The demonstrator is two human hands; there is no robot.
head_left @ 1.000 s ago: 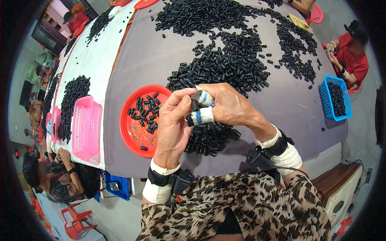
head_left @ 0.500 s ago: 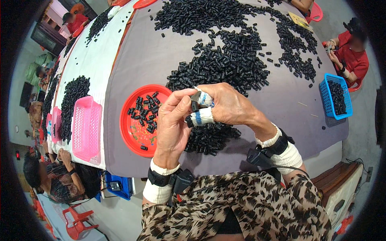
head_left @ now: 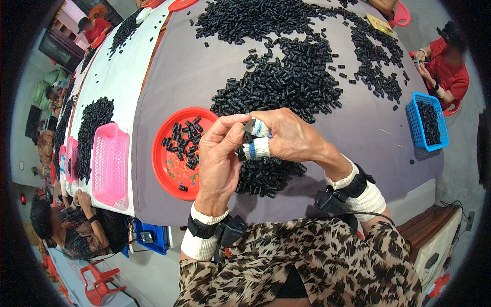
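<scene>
My two hands meet over the table, just in front of the large heap of small black cylindrical parts [head_left: 279,82]. My right hand [head_left: 296,135] is closed round a small knife, its dark grey blade [head_left: 249,125] pointing toward my left fingertips. White wrapping with blue markings [head_left: 260,128] covers part of this grip, and a white finger sleeve with a blue stripe [head_left: 257,149] lies below it. Thumb and index finger of my left hand [head_left: 219,158] are pinched together at the blade. A small black part [head_left: 247,137] shows there, mostly hidden by fingers.
Left of my hands stands a round red tray [head_left: 171,179] holding several black parts. Further left is a pink basket [head_left: 111,163]; at the right edge, a blue basket [head_left: 428,123] of parts. Co-workers sit at left and right, one in a red shirt [head_left: 447,77].
The blade and the wrapping round it have tilted slightly, and the black part beneath shows less. Both hands stay in nearly the same place.
</scene>
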